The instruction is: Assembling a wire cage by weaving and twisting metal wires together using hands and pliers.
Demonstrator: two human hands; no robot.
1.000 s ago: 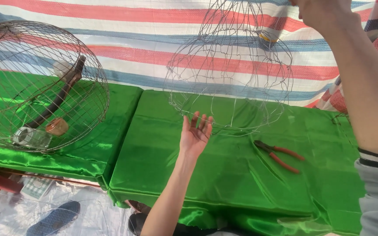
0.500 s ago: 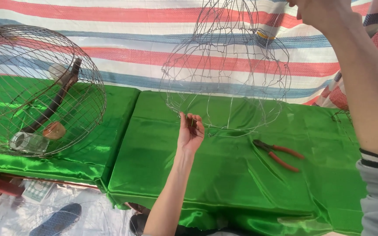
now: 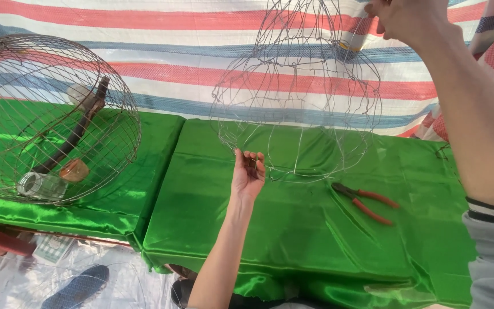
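A bell-shaped cage of thin wire [image 3: 298,97] hangs in the air over a green satin-covered table [image 3: 293,229]. My right hand [image 3: 410,20], raised at the top right, grips the cage's narrow top. My left hand [image 3: 249,177] reaches up from below and pinches the cage's lower wire rim at its near left side. The cage's bottom edge hovers just above the cloth.
Red-handled pliers [image 3: 367,201] lie on the cloth right of my left hand. A large rusty round wire cage [image 3: 47,117] stands on a second green table at left, with a stick, a jar and a small block inside. A striped tarp hangs behind. A sandal [image 3: 75,289] lies on the floor.
My left hand went from open, just below the cage, to closed on its lower rim. The cage shifted slightly left. My right hand stayed on top.
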